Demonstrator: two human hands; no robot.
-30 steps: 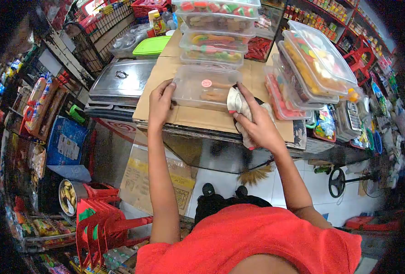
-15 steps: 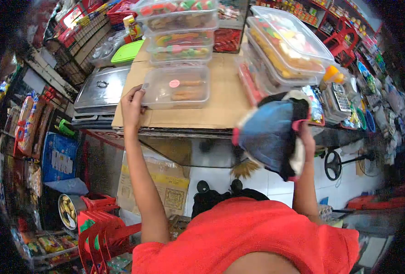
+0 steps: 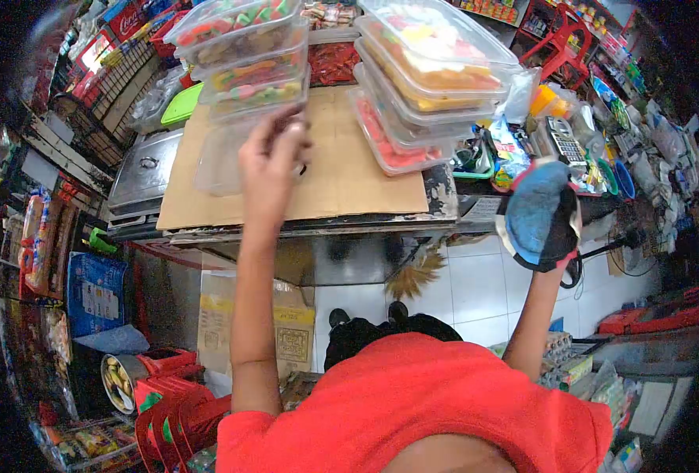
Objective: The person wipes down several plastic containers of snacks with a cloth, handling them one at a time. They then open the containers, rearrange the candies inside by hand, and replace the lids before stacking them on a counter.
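Note:
My left hand (image 3: 275, 162) is raised over the cardboard sheet (image 3: 335, 165), in front of the lowest clear plastic container (image 3: 219, 162), which it partly covers. Its fingers are bent and blurred, and whether they hold anything is hidden. Out to the right, past the table's edge, a blue, black and white cloth (image 3: 540, 213) covers most of my right hand (image 3: 553, 264), which grips it. Clear boxes of colourful sweets (image 3: 255, 63) stand stacked behind my left hand.
Another stack of lidded containers (image 3: 436, 71) stands on the right of the cardboard. Beside it lie a calculator (image 3: 564, 138) and packets. A metal lid (image 3: 146, 164) sits at the left. Red plastic chairs (image 3: 178, 422) stand at the lower left.
My left hand has left the container's left edge and moved right and up in the view. My right hand has carried the cloth further right. The view has shifted.

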